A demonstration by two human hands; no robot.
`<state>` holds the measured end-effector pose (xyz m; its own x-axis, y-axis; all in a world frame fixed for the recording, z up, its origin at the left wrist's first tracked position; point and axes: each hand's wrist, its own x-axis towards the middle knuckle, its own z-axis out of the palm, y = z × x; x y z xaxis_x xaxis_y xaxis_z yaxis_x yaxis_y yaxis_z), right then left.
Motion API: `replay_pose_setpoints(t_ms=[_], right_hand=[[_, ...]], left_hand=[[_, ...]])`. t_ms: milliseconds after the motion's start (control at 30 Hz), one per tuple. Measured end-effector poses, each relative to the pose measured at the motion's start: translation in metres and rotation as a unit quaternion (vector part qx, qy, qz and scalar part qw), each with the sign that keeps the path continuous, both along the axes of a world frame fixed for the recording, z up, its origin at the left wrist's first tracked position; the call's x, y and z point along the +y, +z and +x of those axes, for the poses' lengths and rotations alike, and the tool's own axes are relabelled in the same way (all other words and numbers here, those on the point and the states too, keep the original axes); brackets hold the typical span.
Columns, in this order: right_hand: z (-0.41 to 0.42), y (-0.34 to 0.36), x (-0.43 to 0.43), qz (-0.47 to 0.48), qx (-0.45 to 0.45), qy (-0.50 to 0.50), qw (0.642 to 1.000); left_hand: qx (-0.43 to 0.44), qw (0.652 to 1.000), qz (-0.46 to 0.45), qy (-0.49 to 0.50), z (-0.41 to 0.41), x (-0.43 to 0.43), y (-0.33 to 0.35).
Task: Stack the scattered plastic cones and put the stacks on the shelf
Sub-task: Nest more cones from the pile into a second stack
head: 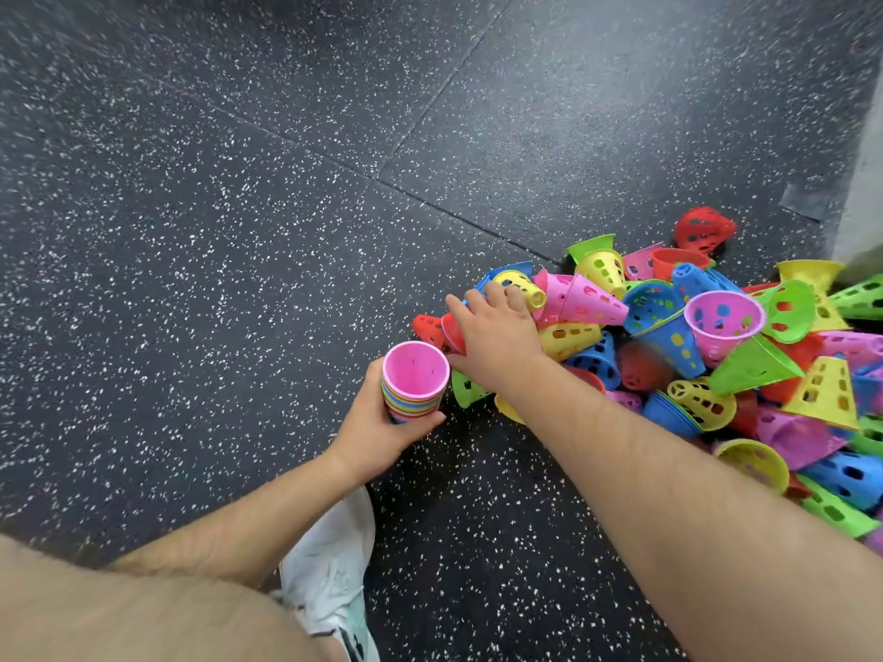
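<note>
Pink-topped stack (414,389) sits in left fingers (376,375); right fingers (497,293) touch pile (693,346).

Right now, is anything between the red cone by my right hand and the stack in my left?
Nothing visible. The red cone lies partly under the right hand, and the stack in the left hand is just beside it, its pink top open. A green cone lies lower, off that path.

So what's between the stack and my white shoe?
Just the left hand gripping the stack; head view shows nothing else before the white shoe.
</note>
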<state>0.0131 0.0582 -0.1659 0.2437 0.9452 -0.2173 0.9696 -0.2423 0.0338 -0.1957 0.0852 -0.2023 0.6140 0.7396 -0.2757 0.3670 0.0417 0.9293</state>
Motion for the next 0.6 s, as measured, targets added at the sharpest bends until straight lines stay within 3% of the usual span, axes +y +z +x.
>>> replay_pose_setpoints(t_ms=[200, 367, 500, 600], right_hand=[[-0.007, -0.013, 0.007, 0.009, -0.055, 0.032, 0.998], [-0.013, -0.015, 0.002, 0.01, -0.055, -0.031, 0.998], [-0.007, 0.0, -0.002, 0.062, 0.027, -0.064, 0.996], [-0.003, 0.02, -0.011, 0.134, 0.139, -0.122, 0.974]], left_hand=[[-0.002, 1.0, 0.003, 0.006, -0.002, 0.0, 0.001], [-0.004, 1.0, -0.001, 0.01, -0.007, 0.001, -0.001], [-0.007, 1.0, -0.008, 0.015, -0.007, 0.0, -0.001], [-0.007, 1.0, -0.005, 0.017, -0.006, -0.001, -0.001]])
